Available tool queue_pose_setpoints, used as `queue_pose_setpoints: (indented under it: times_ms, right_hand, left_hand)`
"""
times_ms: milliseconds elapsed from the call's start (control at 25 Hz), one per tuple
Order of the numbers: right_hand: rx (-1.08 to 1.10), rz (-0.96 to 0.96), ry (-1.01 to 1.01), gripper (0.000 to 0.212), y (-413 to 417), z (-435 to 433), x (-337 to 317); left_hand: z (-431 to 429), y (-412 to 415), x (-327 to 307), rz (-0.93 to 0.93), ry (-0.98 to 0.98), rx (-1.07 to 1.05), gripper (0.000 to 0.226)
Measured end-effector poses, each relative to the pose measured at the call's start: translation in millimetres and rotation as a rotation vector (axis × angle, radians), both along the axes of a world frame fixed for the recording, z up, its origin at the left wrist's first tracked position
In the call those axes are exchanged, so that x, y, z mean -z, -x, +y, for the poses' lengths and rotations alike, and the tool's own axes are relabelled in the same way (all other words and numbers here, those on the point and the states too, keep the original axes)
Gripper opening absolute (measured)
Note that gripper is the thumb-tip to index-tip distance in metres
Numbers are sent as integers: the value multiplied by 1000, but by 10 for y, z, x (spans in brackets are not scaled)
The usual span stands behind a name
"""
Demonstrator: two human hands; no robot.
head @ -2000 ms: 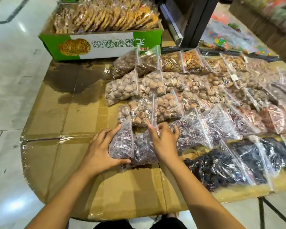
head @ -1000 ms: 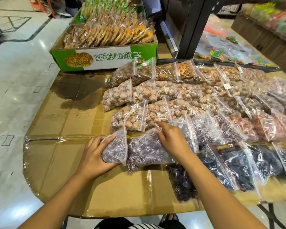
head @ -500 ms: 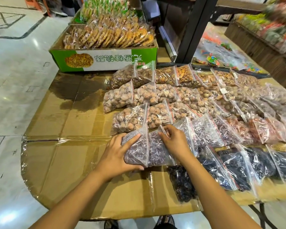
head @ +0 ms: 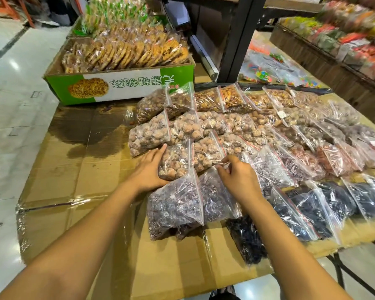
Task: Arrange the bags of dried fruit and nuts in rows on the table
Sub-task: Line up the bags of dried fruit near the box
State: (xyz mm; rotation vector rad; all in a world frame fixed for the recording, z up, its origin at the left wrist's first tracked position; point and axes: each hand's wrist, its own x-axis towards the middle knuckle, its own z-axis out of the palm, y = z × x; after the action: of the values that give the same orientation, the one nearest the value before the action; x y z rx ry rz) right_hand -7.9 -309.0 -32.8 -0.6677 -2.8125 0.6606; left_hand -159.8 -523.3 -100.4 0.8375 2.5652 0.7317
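Across the worktop (head: pixel 74 169), the rows of bags (head: pixel 258 126) lie shingled, zip strips raised toward the right, long sides running away from us. Our left hand (head: pixel 148 169) rests straight-fingered against the brown-fruit bag (head: pixel 178 156). Our right hand (head: pixel 239 180) curls over the top of a purple-fruit bag (head: pixel 212 198); whether it pinches the plastic we cannot tell. Our right forearm (head: pixel 290 245) hides part of a dark-fruit bag (head: pixel 245 241).

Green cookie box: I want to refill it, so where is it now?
Head view, far left: the green cookie box sits just behind the back row of nut bags, left of the black shelf post.
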Motion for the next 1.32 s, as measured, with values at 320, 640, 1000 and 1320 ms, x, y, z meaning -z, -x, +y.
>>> queue_pose_setpoints:
  times_ms: [320,640,1000,1320]
  right_hand:
    - [134,182,12,13,156,119,-74]
    - [219,-110,542,9,1111,326,76]
    - [138,-272,118,17,886,1356,-272]
    - [334,-543,375,23,789,1901,-49]
  left_hand:
    - [96,159,146,70,-268,-243,104]
    - [77,154,135,30,-258,-149,118]
    - [238,134,-11,-7,-330,-168,111]
    - [1308,102,-644,141,-178,129,76]
